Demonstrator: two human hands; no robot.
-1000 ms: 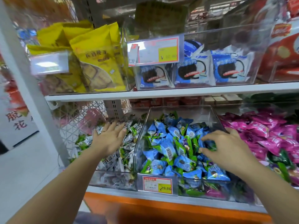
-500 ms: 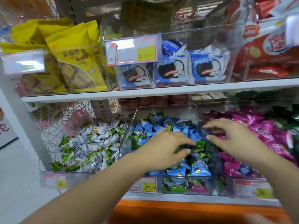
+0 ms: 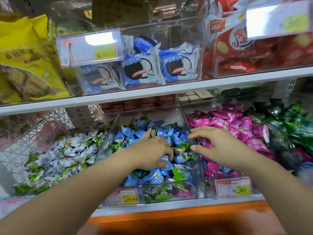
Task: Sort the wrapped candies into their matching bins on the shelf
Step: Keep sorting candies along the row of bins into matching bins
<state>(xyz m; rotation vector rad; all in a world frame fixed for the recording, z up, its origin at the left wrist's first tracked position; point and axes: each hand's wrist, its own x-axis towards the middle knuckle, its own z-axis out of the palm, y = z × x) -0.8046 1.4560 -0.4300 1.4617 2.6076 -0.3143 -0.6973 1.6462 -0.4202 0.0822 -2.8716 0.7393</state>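
Both hands are seen reaching into the clear middle bin (image 3: 184, 114) on the lower shelf (image 3: 169, 208), where the blue-wrapped candies (image 3: 130, 135) are heaped. The left hand (image 3: 152, 150) is laid on top of this heap with its fingers bent down among the wrappers; whether a candy is pinched beneath them cannot be told. The right hand (image 3: 218, 146) is held just beside it, over the bin's right wall, with fingers spread and stretched leftward and nothing gripped in them. A few green wrappers (image 3: 177, 173) are mixed in among the blue ones, and a pink wrapper (image 3: 183, 192) is seen low at the bin's front. A yellow price tag (image 3: 124, 197) is fixed to the front of the middle bin. White-and-green candies (image 3: 67, 155) are piled to the left, pink candies (image 3: 237, 123) are piled in the bin to the right, and dark green candies (image 3: 296, 122) lie beyond those. On the upper shelf (image 3: 169, 92) are stood yellow bags (image 3: 25, 56), blue cookie packs (image 3: 140, 70) and red packs (image 3: 245, 53), each kept in clear bins.
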